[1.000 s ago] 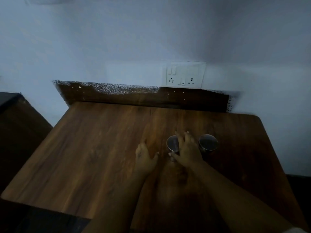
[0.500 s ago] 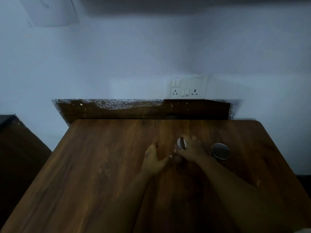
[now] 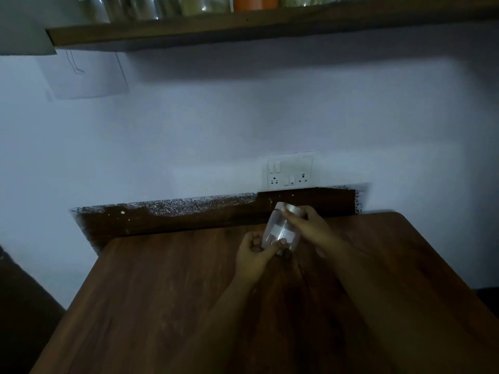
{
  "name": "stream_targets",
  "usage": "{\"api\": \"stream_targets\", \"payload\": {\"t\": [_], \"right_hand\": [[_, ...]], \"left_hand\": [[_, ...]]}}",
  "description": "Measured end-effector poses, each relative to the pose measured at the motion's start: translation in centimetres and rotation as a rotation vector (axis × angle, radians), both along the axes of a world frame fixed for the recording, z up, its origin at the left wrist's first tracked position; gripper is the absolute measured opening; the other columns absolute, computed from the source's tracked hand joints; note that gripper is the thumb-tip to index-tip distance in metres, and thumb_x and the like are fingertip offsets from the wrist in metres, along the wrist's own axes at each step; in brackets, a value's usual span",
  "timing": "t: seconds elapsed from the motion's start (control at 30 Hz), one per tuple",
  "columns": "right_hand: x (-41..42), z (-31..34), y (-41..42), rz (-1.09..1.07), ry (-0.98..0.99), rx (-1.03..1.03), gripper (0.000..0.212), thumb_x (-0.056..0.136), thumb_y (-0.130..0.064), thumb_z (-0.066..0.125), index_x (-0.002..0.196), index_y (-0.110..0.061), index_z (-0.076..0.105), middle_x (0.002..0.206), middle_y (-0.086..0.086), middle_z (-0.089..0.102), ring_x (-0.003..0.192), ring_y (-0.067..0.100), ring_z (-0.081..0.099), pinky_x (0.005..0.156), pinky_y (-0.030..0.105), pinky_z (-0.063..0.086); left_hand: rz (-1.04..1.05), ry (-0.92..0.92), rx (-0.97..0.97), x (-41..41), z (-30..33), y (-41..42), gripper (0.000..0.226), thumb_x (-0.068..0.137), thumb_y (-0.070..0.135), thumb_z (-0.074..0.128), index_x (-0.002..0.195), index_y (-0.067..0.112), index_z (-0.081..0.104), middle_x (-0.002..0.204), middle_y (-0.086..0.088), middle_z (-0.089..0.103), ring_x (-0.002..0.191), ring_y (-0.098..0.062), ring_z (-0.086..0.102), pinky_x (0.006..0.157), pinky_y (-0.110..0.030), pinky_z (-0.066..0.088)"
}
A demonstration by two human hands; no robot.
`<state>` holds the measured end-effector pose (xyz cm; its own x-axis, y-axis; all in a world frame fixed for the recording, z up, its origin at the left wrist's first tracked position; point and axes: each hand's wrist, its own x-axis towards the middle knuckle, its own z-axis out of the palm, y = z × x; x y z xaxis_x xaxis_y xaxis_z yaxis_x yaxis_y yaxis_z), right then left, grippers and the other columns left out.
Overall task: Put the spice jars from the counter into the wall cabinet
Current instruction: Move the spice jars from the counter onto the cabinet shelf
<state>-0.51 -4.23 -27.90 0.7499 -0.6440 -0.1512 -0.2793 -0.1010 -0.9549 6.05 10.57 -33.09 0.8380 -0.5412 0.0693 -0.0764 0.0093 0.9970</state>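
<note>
Clear glass with a round metal lid, the jar (image 3: 280, 230) hangs tilted above the wooden surface (image 3: 162, 306), lid end away from the person. Right hand (image 3: 310, 228) has its grip closed around the lid end; left hand (image 3: 253, 255) pinches the jar's base from below with curled fingers. A pale label shows on its smooth side. High above both grips, a wooden shelf (image 3: 243, 25) carries a row of jars (image 3: 151, 6).

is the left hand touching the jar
Touching. The head view shows the left hand with its fingertips pressed against the lower end of the tilted clear jar, while the right hand grips it near the lid.
</note>
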Motion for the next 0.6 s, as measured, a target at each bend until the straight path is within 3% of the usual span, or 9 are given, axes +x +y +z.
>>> {"api": "stream_targets", "payload": {"t": [0.07, 0.13, 0.2, 0.27, 0.33, 0.4, 0.53, 0.6], "right_hand": [[0.5, -0.1, 0.7, -0.044, -0.02, 0.04, 0.079, 0.073, -0.064, 0.069, 0.134, -0.022, 0.042, 0.124, 0.003, 0.056, 0.102, 0.022, 0.062, 0.086, 0.041, 0.056], [1.0, 0.5, 1.0, -0.137, -0.061, 0.145, 0.082, 0.071, -0.064, 0.07, 0.134, -0.021, 0.04, 0.122, 0.006, 0.057, 0.099, 0.024, 0.063, 0.084, 0.043, 0.056], [1.3, 1.4, 1.2, -0.198, -0.137, 0.313, 0.089, 0.067, -0.066, 0.07, 0.134, -0.017, 0.04, 0.121, 0.009, 0.058, 0.099, 0.029, 0.064, 0.083, 0.045, 0.056], [1.5, 2.3, 1.1, -0.215, -0.221, 0.42, 0.09, 0.067, -0.065, 0.07, 0.136, -0.015, 0.04, 0.121, 0.011, 0.057, 0.101, 0.031, 0.064, 0.081, 0.046, 0.058], [1.4, 3.2, 1.4, -0.216, -0.314, 0.405, 0.071, 0.084, -0.054, 0.063, 0.139, -0.02, 0.034, 0.124, 0.01, 0.054, 0.102, 0.029, 0.064, 0.083, 0.045, 0.057], [1.6, 4.0, 1.5, -0.195, -0.344, 0.347, 0.066, 0.09, -0.049, 0.058, 0.144, -0.026, 0.027, 0.129, 0.007, 0.051, 0.1, 0.024, 0.061, 0.081, 0.04, 0.055], [1.9, 4.9, 1.7, -0.169, -0.293, 0.16, 0.088, 0.08, -0.051, 0.07, 0.149, -0.041, 0.015, 0.14, 0.01, 0.048, 0.108, 0.03, 0.061, 0.087, 0.047, 0.056], [1.8, 5.1, 1.5, -0.139, -0.389, 0.233, 0.076, 0.09, -0.04, 0.063, 0.15, -0.041, 0.016, 0.141, 0.013, 0.046, 0.115, 0.034, 0.058, 0.086, 0.045, 0.056]], "left_hand": [[-0.023, 0.062, -0.033, 0.4, 0.3, 0.1, 0.035, 0.079, 0.032, 0.077, 0.103, 0.012, 0.061, 0.103, -0.008, 0.066, 0.091, -0.019, 0.067, 0.07, -0.024, 0.055], [-0.101, 0.31, -0.182, 0.8, 1.1, 0.3, 0.038, 0.086, 0.039, 0.067, 0.107, 0.008, 0.063, 0.11, -0.017, 0.066, 0.101, -0.029, 0.066, 0.079, -0.036, 0.057], [-0.177, 0.585, -0.311, 1.4, 2.5, 0.6, 0.043, 0.089, 0.045, 0.058, 0.109, 0.008, 0.064, 0.109, -0.015, 0.067, 0.103, -0.03, 0.064, 0.08, -0.04, 0.054], [-0.284, 0.64, -0.312, 1.9, 3.8, 0.6, 0.046, 0.089, 0.044, 0.054, 0.118, 0.01, 0.061, 0.116, -0.015, 0.066, 0.106, -0.03, 0.064, 0.087, -0.042, 0.052], [-0.383, 0.609, -0.255, 1.8, 4.9, 0.4, 0.044, 0.093, 0.039, 0.051, 0.129, 0.012, 0.054, 0.126, -0.018, 0.062, 0.11, -0.033, 0.064, 0.094, -0.045, 0.051], [-0.394, 0.519, -0.176, 1.0, 6.1, -0.2, 0.041, 0.094, 0.033, 0.055, 0.129, 0.014, 0.052, 0.127, -0.019, 0.061, 0.111, -0.032, 0.064, 0.096, -0.044, 0.051], [-0.206, -0.092, -0.076, 1.5, 6.3, -1.1, 0.063, 0.071, 0.034, 0.083, 0.126, 0.028, 0.052, 0.124, -0.003, 0.059, 0.11, -0.019, 0.062, 0.087, -0.033, 0.056], [-0.243, -0.136, -0.146, 2.0, 6.9, -0.7, 0.071, 0.067, 0.032, 0.086, 0.129, 0.031, 0.051, 0.125, 0.0, 0.057, 0.111, -0.018, 0.061, 0.089, -0.033, 0.056]]}}
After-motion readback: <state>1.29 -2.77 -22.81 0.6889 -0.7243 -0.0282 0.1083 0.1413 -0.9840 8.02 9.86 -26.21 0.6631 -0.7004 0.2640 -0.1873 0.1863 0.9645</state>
